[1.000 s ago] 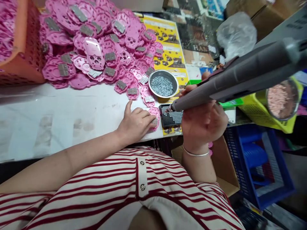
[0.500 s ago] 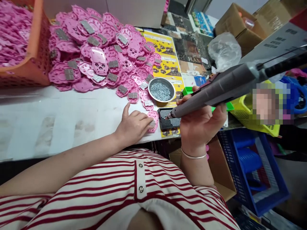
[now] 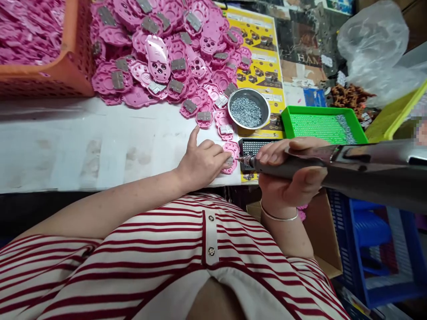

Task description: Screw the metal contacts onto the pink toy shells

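Observation:
My right hand [image 3: 283,171] is wrapped round a dark electric screwdriver [image 3: 360,171], which lies almost level and points left. Its bit tip is at the right edge of a pink plastic casing [image 3: 230,151]; whether it touches a screw is too small to tell. With its fingertips, my left hand [image 3: 202,164] presses the casing and its grey metal plate against the table, index finger raised apart. Just right of the casing is a black perforated tray [image 3: 255,144], partly covered by my right hand. A metal bowl of small screws [image 3: 247,111] stands behind it.
Many pink casings [image 3: 156,58] are heaped at the back, beside an orange basket [image 3: 76,58] of pink parts. On the right are a green tray [image 3: 313,116], brown pieces [image 3: 350,98], a plastic bag [image 3: 373,40] and a yellow basket [image 3: 396,115]. Blue crates [image 3: 373,249] stand below.
The screwdriver has swung down from a raised slant to nearly level, its tip moving from over the black tray to the casing. My left hand stays on the casing. The view has shifted.

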Available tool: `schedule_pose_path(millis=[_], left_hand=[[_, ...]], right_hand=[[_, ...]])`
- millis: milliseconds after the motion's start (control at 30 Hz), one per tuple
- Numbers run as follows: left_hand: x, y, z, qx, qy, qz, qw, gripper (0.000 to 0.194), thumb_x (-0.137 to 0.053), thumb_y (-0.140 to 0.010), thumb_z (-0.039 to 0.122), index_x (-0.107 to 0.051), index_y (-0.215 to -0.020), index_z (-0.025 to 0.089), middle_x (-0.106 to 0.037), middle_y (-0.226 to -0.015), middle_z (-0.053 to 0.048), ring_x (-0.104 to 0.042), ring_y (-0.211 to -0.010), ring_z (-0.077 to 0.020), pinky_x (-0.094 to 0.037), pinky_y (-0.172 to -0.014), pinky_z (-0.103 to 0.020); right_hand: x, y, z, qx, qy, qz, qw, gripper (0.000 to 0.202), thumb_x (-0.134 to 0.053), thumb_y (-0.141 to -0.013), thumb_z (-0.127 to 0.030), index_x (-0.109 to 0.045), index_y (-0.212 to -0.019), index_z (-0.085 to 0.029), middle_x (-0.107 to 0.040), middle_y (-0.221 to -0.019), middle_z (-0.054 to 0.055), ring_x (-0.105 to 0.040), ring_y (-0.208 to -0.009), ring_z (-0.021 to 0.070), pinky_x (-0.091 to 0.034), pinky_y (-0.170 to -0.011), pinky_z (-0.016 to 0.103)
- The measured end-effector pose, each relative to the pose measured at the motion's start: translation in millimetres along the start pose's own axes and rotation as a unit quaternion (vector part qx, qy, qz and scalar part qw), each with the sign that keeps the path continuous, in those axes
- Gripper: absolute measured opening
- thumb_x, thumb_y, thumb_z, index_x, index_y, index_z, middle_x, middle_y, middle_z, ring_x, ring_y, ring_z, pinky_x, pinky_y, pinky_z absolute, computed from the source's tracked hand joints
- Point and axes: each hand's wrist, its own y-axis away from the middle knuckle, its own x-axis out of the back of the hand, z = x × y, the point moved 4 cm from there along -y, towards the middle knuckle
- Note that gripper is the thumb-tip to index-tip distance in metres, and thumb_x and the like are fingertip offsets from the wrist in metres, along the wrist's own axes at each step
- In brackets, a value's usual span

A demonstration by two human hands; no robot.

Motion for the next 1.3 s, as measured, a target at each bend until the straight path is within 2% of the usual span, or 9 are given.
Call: schedule_pose_path(millis=[167,333,500,633,767,1067,1200,1300], left_hand=[[0.3,-1,0,-0.012,-0.026,0.025,0.999,0.025,-0.052,-0.098,0.030,-0.073,-0.108,0.022,-0.072,-0.091,-0.004,-0.060,-0.087,-0.0221,-0.023,-0.114,-0.070],[-0.2,-2,0,-0.020,-0.028,0.037,0.999,0.027,-0.049,-0.099,0.028,-0.073,-0.106,0.021,-0.071,-0.087,-0.005,-0.060,-0.085,-0.0213,-0.022,-0.114,-0.071],[-0.3,-2,0,-0.022,-0.020,0.038,0.999,0.029,-0.047,-0.100,0.028,-0.074,-0.106,0.019,-0.071,-0.086,-0.005,-0.059,-0.085,-0.0216,-0.021,-0.113,-0.073],[0.2,-2,1,-0.030,-0.030,0.045,0.998,0.028,-0.048,-0.100,0.027,-0.074,-0.105,0.018,-0.070,-0.084,-0.005,-0.059,-0.083,-0.0208,-0.023,-0.112,-0.072],[-1.3,-3,0,-0.019,-0.014,0.034,0.999,0.028,-0.048,-0.100,0.026,-0.074,-0.107,0.020,-0.070,-0.085,-0.005,-0.059,-0.084,-0.0210,-0.018,-0.114,-0.073],[-2.2,-3,2,-0.012,0.011,0.013,1.000,0.028,-0.047,-0.099,0.025,-0.073,-0.109,0.020,-0.071,-0.087,-0.005,-0.058,-0.085,-0.0214,-0.015,-0.115,-0.073],[-2.0,-4,4,-0.014,0.008,0.008,1.000,0.028,-0.047,-0.099,0.024,-0.073,-0.108,0.020,-0.070,-0.086,-0.005,-0.058,-0.085,-0.0211,-0.015,-0.115,-0.072],[-3.1,-4,5,-0.029,0.006,0.005,1.000,0.028,-0.047,-0.100,0.025,-0.073,-0.108,0.020,-0.071,-0.087,-0.005,-0.059,-0.086,-0.0213,-0.015,-0.115,-0.071]], right_hand=[[-1,-1,-1,0.018,-0.050,-0.003,0.999,0.027,-0.054,-0.093,-0.050,-0.067,-0.093,-0.027,-0.040,-0.055,-0.005,-0.039,-0.043,0.0081,-0.041,-0.042,0.021],[-4,-2,-7,-0.088,-0.069,0.011,0.994,0.027,-0.067,-0.087,-0.050,-0.068,-0.092,-0.024,-0.049,-0.063,-0.003,-0.048,-0.054,0.0115,-0.051,-0.056,0.026],[-4,-1,-4,-0.031,-0.099,0.002,0.995,0.025,-0.060,-0.092,-0.046,-0.068,-0.094,-0.022,-0.048,-0.062,-0.004,-0.048,-0.052,0.0092,-0.050,-0.053,0.022],[-4,-1,0,-0.027,-0.085,0.002,0.996,0.026,-0.061,-0.091,-0.048,-0.065,-0.091,-0.023,-0.048,-0.063,-0.004,-0.050,-0.054,0.0083,-0.052,-0.056,0.021],[-4,-1,-2,-0.028,-0.098,0.004,0.995,0.025,-0.062,-0.091,-0.045,-0.067,-0.092,-0.021,-0.050,-0.064,-0.004,-0.051,-0.055,0.0081,-0.052,-0.057,0.021],[-3,0,-3,-0.030,-0.079,0.034,0.996,0.028,-0.058,-0.092,-0.048,-0.068,-0.093,-0.023,-0.045,-0.059,-0.003,-0.045,-0.050,0.0100,-0.049,-0.051,0.023],[-2,1,-5,-0.022,-0.032,0.023,0.999,0.030,-0.058,-0.092,-0.052,-0.065,-0.089,-0.023,-0.043,-0.060,-0.004,-0.045,-0.051,0.0083,-0.048,-0.052,0.021],[-1,1,-7,-0.021,-0.035,0.005,0.999,0.028,-0.060,-0.091,-0.050,-0.062,-0.086,-0.023,-0.044,-0.061,-0.005,-0.045,-0.051,0.0073,-0.048,-0.053,0.020]])
